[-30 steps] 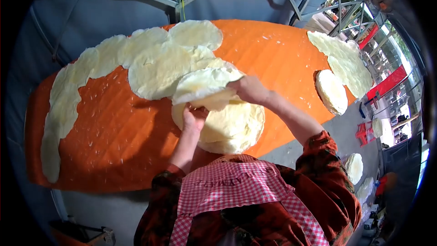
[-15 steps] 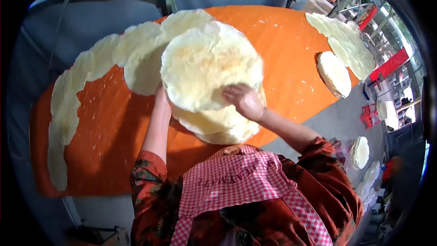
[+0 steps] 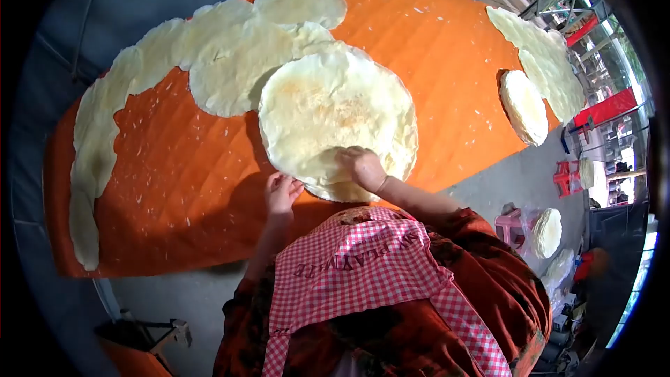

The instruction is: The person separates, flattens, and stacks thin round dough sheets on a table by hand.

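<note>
A stack of thin round flatbreads (image 3: pixel 335 112), browned in spots on top, lies on the orange table cover (image 3: pixel 174 188) in front of me. My right hand (image 3: pixel 364 169) rests on the top flatbread near its lower edge, with curled fingers partly hidden. My left hand (image 3: pixel 282 194) is at the stack's lower left edge, thumb and fingers close together at the rim; whether they pinch the edge is too small to tell. Overlapping flatbreads (image 3: pixel 237 49) run from behind the stack along the back and down the left side of the table.
At the table's right end are another flatbread stack (image 3: pixel 524 108) and overlapping flatbreads (image 3: pixel 548 66). Beyond it, a pink stool (image 3: pixel 511 229) stands beside a bagged stack (image 3: pixel 546 233), with a red stool (image 3: pixel 567 179) farther back. Metal frame bars cross the grey wall behind.
The large flatbread that was lifted and tilted now lies flat on the stack. My left hand has come from beneath it to the lower left rim; my right hand stays on top.
</note>
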Tool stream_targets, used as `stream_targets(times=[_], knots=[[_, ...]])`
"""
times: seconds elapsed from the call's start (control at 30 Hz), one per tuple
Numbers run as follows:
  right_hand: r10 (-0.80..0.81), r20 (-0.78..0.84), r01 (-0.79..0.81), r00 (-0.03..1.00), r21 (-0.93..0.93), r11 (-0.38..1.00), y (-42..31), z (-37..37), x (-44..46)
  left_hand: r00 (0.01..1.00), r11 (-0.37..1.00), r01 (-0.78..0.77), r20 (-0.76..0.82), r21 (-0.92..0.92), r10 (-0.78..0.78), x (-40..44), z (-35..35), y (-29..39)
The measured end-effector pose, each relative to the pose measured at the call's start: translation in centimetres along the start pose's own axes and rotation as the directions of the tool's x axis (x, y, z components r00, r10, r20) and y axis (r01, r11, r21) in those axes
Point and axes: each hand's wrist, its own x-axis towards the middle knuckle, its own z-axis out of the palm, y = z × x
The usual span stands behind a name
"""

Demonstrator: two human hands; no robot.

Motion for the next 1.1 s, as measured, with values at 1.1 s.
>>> stream_targets(times=[1.1], knots=[[-0.039, -0.052, 0.034, 0.998, -0.088, 0.995, 6.4, -3.9, 1.0, 0.984, 0.984, -0.176, -0.030, -0.030, 0.175, -2.2, 4.7, -1.5]])
